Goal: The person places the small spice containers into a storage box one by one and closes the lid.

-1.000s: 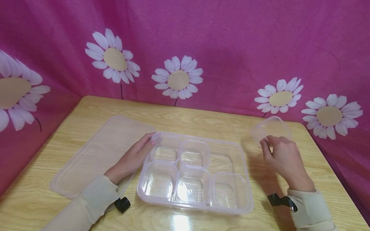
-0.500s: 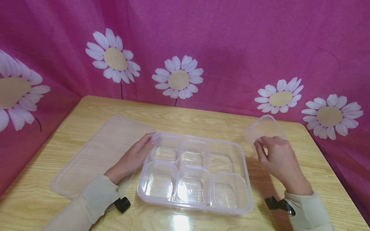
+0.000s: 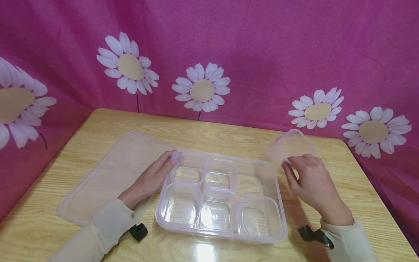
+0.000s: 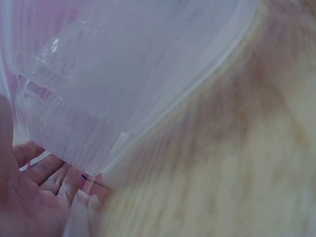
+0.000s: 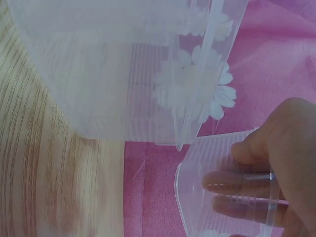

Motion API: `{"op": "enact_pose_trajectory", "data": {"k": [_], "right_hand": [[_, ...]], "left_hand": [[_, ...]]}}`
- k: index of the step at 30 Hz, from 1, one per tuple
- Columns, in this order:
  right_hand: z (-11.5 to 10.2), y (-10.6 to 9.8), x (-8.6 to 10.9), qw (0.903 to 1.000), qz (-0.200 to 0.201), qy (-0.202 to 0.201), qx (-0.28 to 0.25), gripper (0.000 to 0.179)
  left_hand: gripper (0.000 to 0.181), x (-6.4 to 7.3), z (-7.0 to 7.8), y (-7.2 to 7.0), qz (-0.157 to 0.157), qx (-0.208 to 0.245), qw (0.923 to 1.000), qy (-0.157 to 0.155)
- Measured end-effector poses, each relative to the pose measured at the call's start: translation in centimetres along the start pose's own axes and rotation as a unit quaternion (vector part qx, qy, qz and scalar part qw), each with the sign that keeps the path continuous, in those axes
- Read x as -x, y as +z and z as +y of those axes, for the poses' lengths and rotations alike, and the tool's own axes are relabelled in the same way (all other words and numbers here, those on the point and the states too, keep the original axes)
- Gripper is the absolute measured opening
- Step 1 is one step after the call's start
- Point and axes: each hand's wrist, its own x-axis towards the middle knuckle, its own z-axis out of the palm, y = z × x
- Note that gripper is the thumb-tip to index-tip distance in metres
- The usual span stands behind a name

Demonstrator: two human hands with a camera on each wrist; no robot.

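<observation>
A large clear plastic food box [image 3: 283, 213] stands on the table, with several small clear square containers [image 3: 217, 209] inside it. At its back right, the box's floor shows. My left hand [image 3: 148, 182] grips the box's back left corner, thumb at the rim; in the left wrist view its fingers [image 4: 49, 173] lie by the outer wall. To the right of the box, my right hand [image 3: 311, 182] pinches one small clear container [image 3: 294, 142] by its wall, tilted and raised above the table. The right wrist view shows fingers [image 5: 237, 185] through this container's ribbed wall.
A big flat translucent lid [image 3: 104, 174] lies on the wooden table [image 3: 242, 136] at the left, partly behind my left forearm. Pink cloth [image 3: 255, 65] with white flowers hangs behind and beside the table. Black straps [image 3: 139, 231] hang at both wrists.
My right hand has moved a little left with the small container, nearer the box. The left hand and the box have stayed in place.
</observation>
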Motion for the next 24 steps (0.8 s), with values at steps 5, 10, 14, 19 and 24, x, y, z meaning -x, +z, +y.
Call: {"op": "enact_pose_trajectory", "data": {"k": [5,10,14,19,24], "right_hand": [[-0.39,0.00,-0.09,0.9999,-0.005,-0.013,-0.008,0.008],[-0.62,0.00,-0.21,0.9997,-0.009,-0.022,-0.007,0.009],[-0.60,-0.08,-0.41,0.9996,-0.007,-0.027,-0.006,0.010],[-0.61,-0.25,-0.70,0.9994,-0.002,-0.033,-0.011,0.012],[-0.69,-0.47,-0.95,0.9991,-0.004,-0.040,-0.012,0.012]], "left_hand": [[0.048,0.03,0.11,-0.04,-0.003,-0.002,1.0000,-0.009],[0.050,0.01,0.23,-0.08,-0.003,-0.003,0.9999,-0.015],[0.050,-0.05,0.30,-0.02,0.000,-0.002,0.9999,-0.014],[0.049,-0.14,0.38,0.05,0.003,-0.003,0.9999,-0.013],[0.050,-0.24,0.52,0.14,0.004,-0.004,0.9998,-0.020]]}}
